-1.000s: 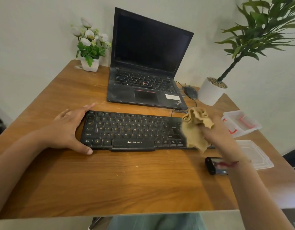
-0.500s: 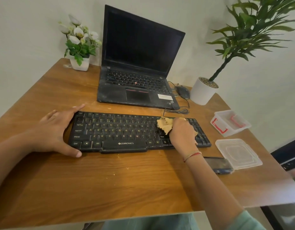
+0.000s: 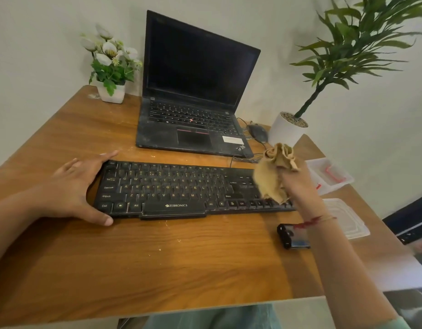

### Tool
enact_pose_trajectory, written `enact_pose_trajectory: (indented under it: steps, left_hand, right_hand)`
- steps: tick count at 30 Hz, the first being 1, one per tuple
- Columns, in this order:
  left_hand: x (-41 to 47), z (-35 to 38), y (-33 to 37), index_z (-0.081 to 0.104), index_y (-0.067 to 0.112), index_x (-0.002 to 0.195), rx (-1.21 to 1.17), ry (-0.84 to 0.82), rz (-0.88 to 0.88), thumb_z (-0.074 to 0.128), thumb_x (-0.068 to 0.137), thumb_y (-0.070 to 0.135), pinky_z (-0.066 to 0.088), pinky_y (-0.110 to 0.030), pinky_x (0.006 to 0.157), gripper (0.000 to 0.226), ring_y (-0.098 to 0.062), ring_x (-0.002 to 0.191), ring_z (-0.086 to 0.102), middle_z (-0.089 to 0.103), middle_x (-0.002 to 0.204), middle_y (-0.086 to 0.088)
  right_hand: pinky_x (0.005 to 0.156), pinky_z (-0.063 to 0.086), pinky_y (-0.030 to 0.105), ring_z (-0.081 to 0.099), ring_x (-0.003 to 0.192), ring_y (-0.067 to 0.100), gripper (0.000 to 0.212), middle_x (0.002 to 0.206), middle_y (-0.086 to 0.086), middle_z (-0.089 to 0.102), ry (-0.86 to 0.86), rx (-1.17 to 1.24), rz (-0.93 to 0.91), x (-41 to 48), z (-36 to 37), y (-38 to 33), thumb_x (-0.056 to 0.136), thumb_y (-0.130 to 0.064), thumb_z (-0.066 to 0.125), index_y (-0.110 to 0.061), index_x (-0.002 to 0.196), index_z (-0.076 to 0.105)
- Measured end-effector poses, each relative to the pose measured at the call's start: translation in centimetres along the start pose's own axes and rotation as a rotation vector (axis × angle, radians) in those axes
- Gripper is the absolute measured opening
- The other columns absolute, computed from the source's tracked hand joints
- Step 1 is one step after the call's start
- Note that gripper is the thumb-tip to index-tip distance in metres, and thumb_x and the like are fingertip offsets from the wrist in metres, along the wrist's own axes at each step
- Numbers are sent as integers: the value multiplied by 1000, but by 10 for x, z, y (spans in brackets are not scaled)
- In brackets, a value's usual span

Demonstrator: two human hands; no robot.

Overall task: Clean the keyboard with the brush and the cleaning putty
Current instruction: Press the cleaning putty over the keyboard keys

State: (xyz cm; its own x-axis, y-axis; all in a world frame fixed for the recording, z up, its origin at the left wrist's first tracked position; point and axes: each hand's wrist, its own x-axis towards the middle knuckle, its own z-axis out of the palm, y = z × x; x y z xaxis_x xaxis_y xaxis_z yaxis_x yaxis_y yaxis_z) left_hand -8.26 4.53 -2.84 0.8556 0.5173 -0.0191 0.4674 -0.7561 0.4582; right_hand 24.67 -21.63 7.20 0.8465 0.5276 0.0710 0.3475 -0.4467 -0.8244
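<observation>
Two hands at keyboard (image 3: 176, 189), laptop (image 3: 193, 100) behind, putty (image 3: 275, 173) raised

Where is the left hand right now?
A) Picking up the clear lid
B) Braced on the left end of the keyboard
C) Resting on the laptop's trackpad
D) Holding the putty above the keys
B: the left hand lies flat on the desk with its thumb and fingers around the left end of the keyboard, while the right hand holds the putty over the keyboard's right side.
</observation>
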Motion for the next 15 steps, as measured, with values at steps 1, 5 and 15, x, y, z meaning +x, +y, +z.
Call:
enact_pose_trajectory:
  steps: [1, 5, 15]
  left_hand:
    - [0, 0, -1, -14, 55, 137, 5, -10, -5, 55, 25, 97, 9, -45, 117, 137, -22, 138, 24, 25, 152, -1]
    - [3, 1, -4, -19, 46, 142, 41, -13, -22, 56, 26, 96, 3, -42, 118, 147, -21, 142, 19, 21, 155, -1]
    - [2, 4, -5, -11, 47, 144, 20, 32, -10, 56, 25, 96, 10, -45, 117, 145, -22, 138, 25, 27, 152, -2]
  right_hand:
    - [67, 45, 31, 57, 84, 26, 20, 79, 3, 58, 74, -177, -23, 7, 1, 3, 95, -14, 50, -17, 76, 55]
    - [58, 40, 19, 60, 82, 19, 16, 93, 5, 66, -59, -683, -181, 3, 42, 19, 94, -17, 53, -11, 106, 62]
    - [57, 37, 13, 58, 78, 14, 18, 89, -2, 64, -202, -498, -249, -16, 54, 9, 95, -16, 51, -13, 109, 62]
